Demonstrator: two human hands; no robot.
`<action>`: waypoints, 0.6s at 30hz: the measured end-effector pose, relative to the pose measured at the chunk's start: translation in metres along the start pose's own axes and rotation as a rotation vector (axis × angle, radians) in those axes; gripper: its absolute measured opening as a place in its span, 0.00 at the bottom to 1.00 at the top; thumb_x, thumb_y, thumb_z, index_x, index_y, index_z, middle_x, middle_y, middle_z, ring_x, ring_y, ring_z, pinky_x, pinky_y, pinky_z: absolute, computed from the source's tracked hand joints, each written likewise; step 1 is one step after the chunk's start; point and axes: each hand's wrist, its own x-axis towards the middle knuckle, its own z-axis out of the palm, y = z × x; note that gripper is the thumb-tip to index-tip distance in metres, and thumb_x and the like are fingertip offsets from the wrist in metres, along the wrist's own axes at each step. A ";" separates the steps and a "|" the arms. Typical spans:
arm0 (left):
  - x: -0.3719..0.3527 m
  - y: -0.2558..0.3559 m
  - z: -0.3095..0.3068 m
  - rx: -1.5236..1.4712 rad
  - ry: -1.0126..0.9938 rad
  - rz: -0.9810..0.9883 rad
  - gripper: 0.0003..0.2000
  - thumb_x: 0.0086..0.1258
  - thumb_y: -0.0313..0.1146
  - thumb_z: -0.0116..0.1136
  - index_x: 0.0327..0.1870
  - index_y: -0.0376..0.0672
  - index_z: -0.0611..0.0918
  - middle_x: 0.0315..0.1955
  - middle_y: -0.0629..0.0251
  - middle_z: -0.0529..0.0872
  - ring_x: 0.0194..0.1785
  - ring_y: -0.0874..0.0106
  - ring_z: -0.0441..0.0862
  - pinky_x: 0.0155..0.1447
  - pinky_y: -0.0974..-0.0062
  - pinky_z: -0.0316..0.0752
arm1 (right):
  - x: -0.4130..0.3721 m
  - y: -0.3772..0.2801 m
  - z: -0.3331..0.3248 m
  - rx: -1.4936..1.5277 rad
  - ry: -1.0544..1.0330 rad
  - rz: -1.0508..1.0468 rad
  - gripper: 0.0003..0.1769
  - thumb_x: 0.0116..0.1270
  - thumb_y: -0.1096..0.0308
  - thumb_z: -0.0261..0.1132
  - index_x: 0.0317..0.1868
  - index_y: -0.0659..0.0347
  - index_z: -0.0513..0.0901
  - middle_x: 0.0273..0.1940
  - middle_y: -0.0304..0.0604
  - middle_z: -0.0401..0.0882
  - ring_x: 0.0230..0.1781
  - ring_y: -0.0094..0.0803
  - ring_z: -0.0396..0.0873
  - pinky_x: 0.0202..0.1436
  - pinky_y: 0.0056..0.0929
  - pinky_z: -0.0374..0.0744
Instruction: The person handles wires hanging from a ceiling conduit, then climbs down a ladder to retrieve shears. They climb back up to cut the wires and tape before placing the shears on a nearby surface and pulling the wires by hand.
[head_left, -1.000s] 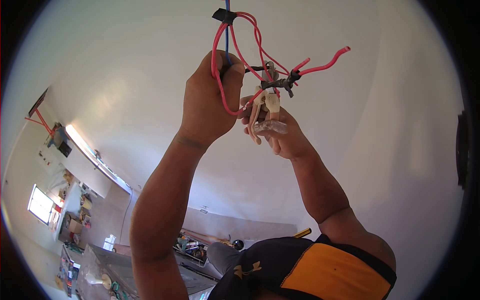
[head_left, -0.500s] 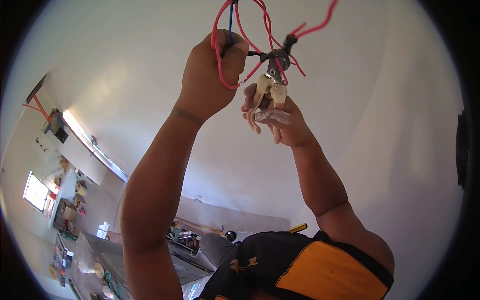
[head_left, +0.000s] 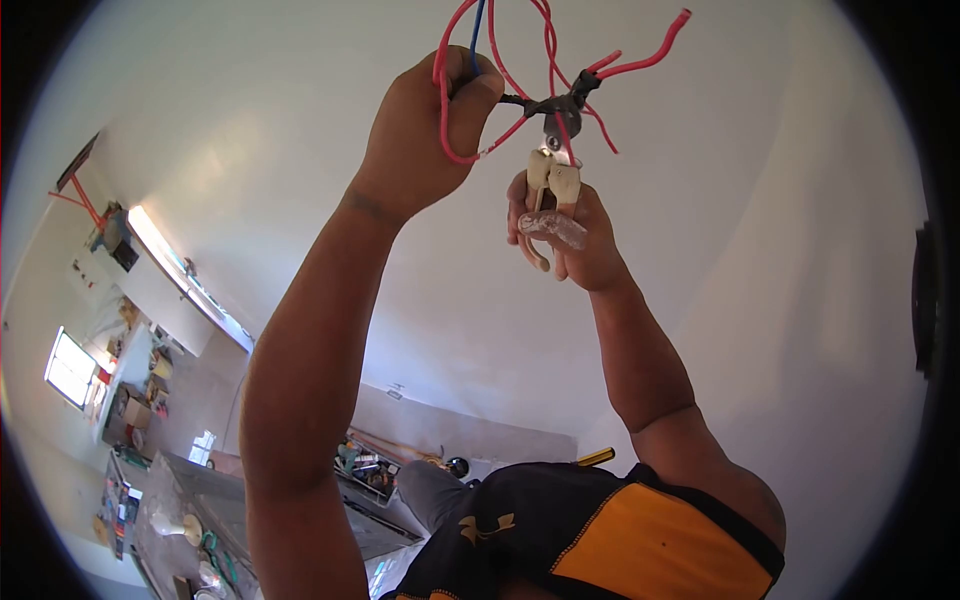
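- The left hand has thumb and fingers pressed together, pinching a smooth, slender blue wire.
- A glossy red wire curves in a rounded loop across that hand.
- Matte, wrinkled black tape binds the strands into a lumpy junction.
- Metal pliers with cream handles stand nearly upright beneath it; their bite is hidden.
- The right hand curls around the handles.
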 end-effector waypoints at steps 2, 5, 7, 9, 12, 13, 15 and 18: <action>0.001 -0.001 -0.001 -0.034 -0.002 -0.040 0.09 0.73 0.36 0.55 0.39 0.39 0.80 0.23 0.74 0.72 0.28 0.82 0.66 0.34 0.78 0.64 | 0.000 0.003 -0.006 -0.003 -0.055 0.018 0.14 0.62 0.74 0.63 0.49 0.66 0.77 0.34 0.38 0.77 0.27 0.24 0.74 0.30 0.26 0.74; 0.000 -0.003 0.000 -0.027 -0.028 -0.068 0.11 0.74 0.38 0.56 0.40 0.39 0.80 0.25 0.73 0.75 0.29 0.81 0.67 0.34 0.78 0.65 | -0.002 0.004 -0.005 -0.060 -0.037 0.055 0.16 0.62 0.73 0.62 0.50 0.66 0.76 0.33 0.39 0.77 0.28 0.26 0.75 0.31 0.28 0.75; 0.003 -0.006 0.000 0.004 -0.069 -0.029 0.11 0.75 0.39 0.56 0.41 0.38 0.80 0.27 0.72 0.79 0.30 0.81 0.71 0.35 0.78 0.67 | 0.002 0.010 0.003 0.158 -0.034 -0.086 0.14 0.60 0.73 0.62 0.47 0.66 0.77 0.29 0.39 0.76 0.29 0.28 0.76 0.33 0.28 0.76; 0.004 -0.005 -0.006 -0.015 -0.096 -0.076 0.11 0.75 0.38 0.56 0.41 0.38 0.80 0.27 0.71 0.80 0.31 0.81 0.74 0.35 0.78 0.68 | 0.002 0.000 0.002 0.140 -0.050 -0.064 0.14 0.59 0.73 0.62 0.47 0.66 0.77 0.29 0.39 0.76 0.30 0.28 0.77 0.33 0.28 0.77; 0.007 -0.009 -0.016 -0.052 -0.104 -0.065 0.11 0.73 0.38 0.56 0.38 0.38 0.81 0.24 0.70 0.78 0.29 0.78 0.74 0.34 0.76 0.69 | 0.003 -0.001 -0.006 0.152 -0.139 -0.011 0.16 0.59 0.73 0.62 0.48 0.66 0.77 0.31 0.41 0.77 0.31 0.28 0.77 0.33 0.28 0.77; 0.007 -0.011 -0.016 -0.078 -0.089 -0.008 0.12 0.72 0.38 0.57 0.35 0.38 0.81 0.20 0.69 0.76 0.26 0.76 0.72 0.34 0.74 0.70 | 0.003 0.000 -0.009 0.177 -0.208 0.025 0.16 0.59 0.74 0.63 0.49 0.66 0.77 0.33 0.42 0.78 0.32 0.28 0.78 0.33 0.28 0.77; 0.005 -0.007 -0.014 -0.122 -0.075 -0.055 0.12 0.72 0.38 0.57 0.35 0.37 0.81 0.21 0.69 0.76 0.26 0.77 0.71 0.34 0.75 0.69 | 0.000 0.001 -0.009 0.158 -0.195 0.036 0.17 0.60 0.73 0.63 0.50 0.66 0.77 0.34 0.42 0.78 0.33 0.29 0.78 0.34 0.29 0.77; 0.004 -0.006 -0.015 -0.180 -0.074 -0.114 0.11 0.72 0.37 0.57 0.35 0.37 0.81 0.21 0.70 0.76 0.27 0.78 0.71 0.33 0.75 0.68 | 0.002 -0.001 -0.003 0.135 -0.171 0.017 0.17 0.61 0.73 0.63 0.51 0.65 0.77 0.35 0.42 0.79 0.34 0.29 0.79 0.34 0.29 0.78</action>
